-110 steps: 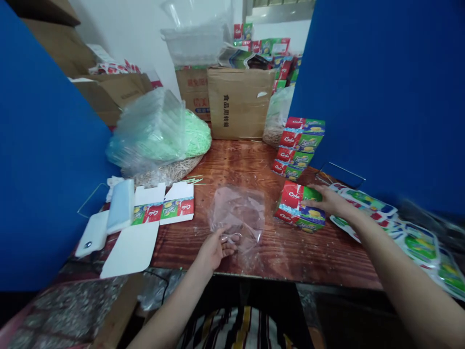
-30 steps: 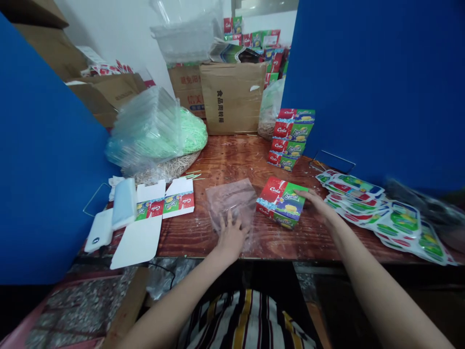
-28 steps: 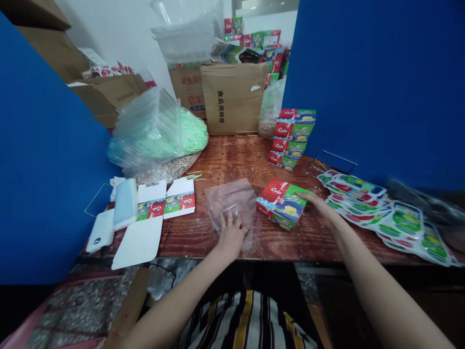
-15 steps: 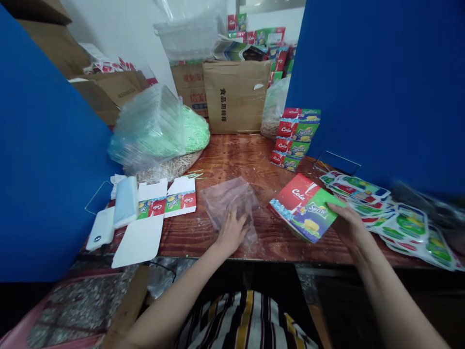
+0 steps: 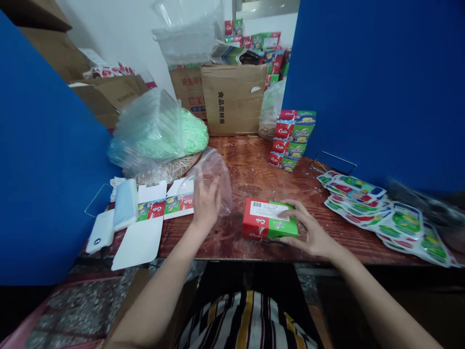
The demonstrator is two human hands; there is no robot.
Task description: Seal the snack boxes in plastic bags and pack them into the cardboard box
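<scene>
My left hand is on a clear plastic bag, its fingers bent into the film, which billows up around them. The bag overlaps the right end of a flattened printed carton. My right hand grips the right end of a red and green Cola/Sprite box, with fingers over the top and the thumb low on the near side. That box is at the table's front with a white barcode label facing up. Whether its underside touches the table I cannot tell.
Four-sided boxes stand stacked at the back right. Flat printed cards lie spread on the right. A white device and a pale blue pad lie left. Behind are clear trays and a cardboard carton. Blue partitions flank the table.
My right hand has brought the box left and turned it so the barcode label shows. My left hand has moved left and away from me, lifting the plastic bag along.
</scene>
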